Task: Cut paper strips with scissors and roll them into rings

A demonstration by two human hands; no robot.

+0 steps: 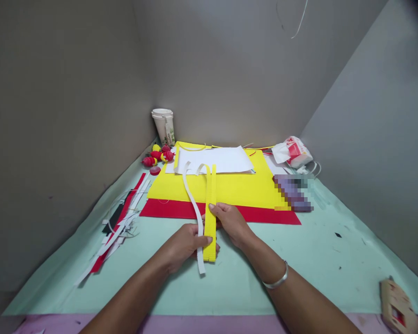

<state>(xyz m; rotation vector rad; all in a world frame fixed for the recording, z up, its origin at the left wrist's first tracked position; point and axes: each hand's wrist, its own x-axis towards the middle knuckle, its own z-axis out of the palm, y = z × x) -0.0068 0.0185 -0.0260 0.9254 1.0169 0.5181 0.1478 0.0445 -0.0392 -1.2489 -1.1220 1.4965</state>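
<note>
My left hand (pixel 188 243) is closed on the lower part of a yellow fringed paper strip (pixel 210 227), thumb on top. A narrow white strip (pixel 194 202) runs beside it, passing by the same hand and hanging below. Higher up, my right hand (pixel 231 221) pinches the yellow strip between thumb and fingers. Fine cuts or ridges cross the strip, and its top splits into two parts, the left one curling over with a pale end. Beneath lie a red sheet (pixel 264 217) and a yellow sheet (pixel 244 190). My lower fingers are partly hidden behind the strip.
White papers (pixel 218 160) lie on the yellow sheet. Red-and-yellow rolled pieces (pixel 156 155) and a paper cup (pixel 163 126) stand at back left; red, white and black strips (pixel 116 227) lie left. A tissue pack (pixel 296 152), blurred object (pixel 294 192) and tan tool (pixel 397 304) are right.
</note>
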